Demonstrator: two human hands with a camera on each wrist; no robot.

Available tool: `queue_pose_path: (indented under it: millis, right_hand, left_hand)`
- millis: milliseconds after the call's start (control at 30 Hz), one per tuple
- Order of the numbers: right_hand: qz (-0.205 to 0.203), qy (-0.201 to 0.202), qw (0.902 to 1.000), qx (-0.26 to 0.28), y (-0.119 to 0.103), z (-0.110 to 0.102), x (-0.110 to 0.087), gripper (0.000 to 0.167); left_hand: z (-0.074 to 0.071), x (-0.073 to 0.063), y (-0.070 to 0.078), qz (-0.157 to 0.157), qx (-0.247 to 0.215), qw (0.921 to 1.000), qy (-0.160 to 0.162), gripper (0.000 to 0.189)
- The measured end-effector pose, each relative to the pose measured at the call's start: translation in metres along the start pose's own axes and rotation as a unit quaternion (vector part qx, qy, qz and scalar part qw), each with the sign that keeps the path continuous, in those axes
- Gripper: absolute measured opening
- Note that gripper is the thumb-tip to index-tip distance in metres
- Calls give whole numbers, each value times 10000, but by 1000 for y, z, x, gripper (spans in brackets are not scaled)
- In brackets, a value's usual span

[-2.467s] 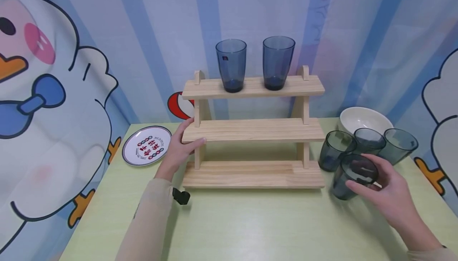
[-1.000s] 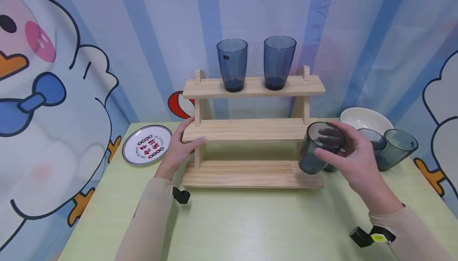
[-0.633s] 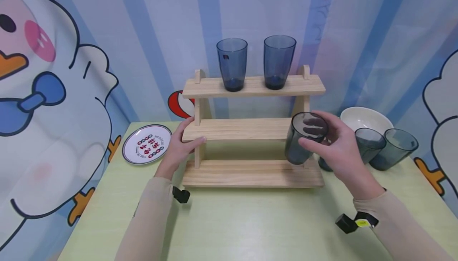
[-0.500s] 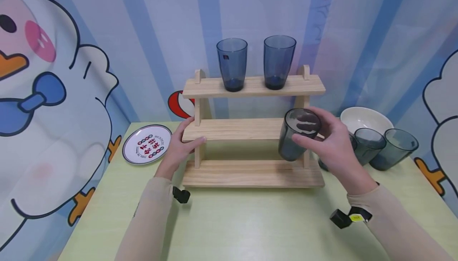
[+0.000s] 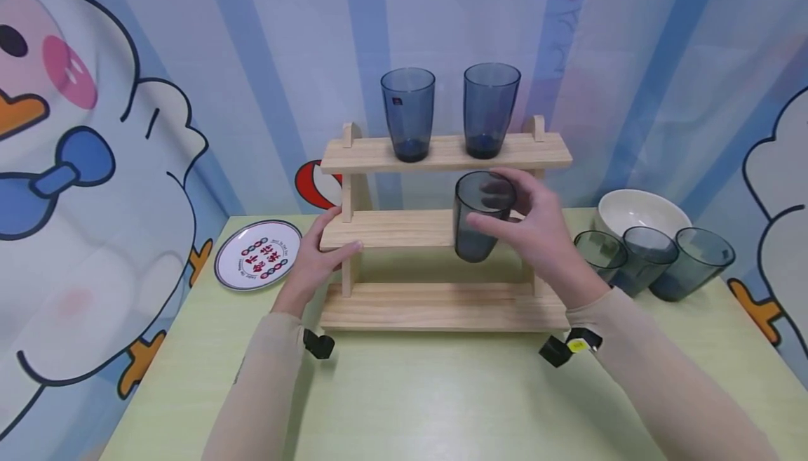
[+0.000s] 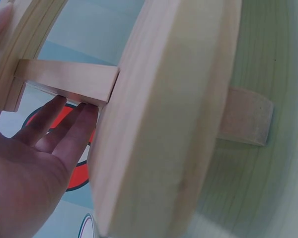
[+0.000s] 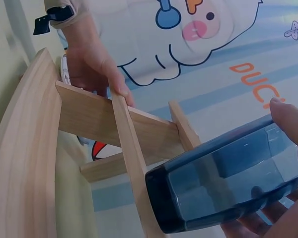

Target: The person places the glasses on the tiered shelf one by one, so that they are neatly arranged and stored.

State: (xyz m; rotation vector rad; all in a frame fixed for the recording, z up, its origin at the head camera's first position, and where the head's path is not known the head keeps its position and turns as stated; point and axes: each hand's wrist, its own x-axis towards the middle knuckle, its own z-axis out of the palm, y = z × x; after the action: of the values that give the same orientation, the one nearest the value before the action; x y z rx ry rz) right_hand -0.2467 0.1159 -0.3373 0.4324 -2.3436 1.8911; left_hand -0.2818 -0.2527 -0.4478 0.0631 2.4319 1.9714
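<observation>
A three-tier wooden display shelf (image 5: 435, 310) stands on the table. My left hand (image 5: 313, 262) grips its left side at the middle tier, thumb over the front edge. In the left wrist view, this hand's fingers (image 6: 59, 121) touch a wooden upright. My right hand (image 5: 536, 229) holds a blue-grey drinking glass (image 5: 475, 236) round its side, in front of the middle tier's right half. The right wrist view shows this glass (image 7: 223, 178) tilted, its dark base close to a tier's edge. Two blue glasses (image 5: 408, 114) stand upright on the top tier.
Right of the shelf, three more glasses (image 5: 644, 257) stand close together in front of a white bowl (image 5: 644, 212). A white plate (image 5: 230, 254) with red print lies on the left. A cartoon-printed curtain (image 5: 284, 82) hangs behind the table.
My right hand has lifted the glass from the table at the right and carried it left and up to the middle tier. The left hand has stayed on the shelf.
</observation>
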Motion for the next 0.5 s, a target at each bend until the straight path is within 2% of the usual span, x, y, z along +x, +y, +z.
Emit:
queue_pose_path:
  millis: [333,500]
  right_hand:
    - [-182,-157,9997,17,-2,29,26,79]
    - [-293,-240,9992,124,-5,42,36,76]
  left_hand:
    - [0,0,0,-11,-4,10000,-6,80]
    - [0,0,0,77,-48,10000,-36,79]
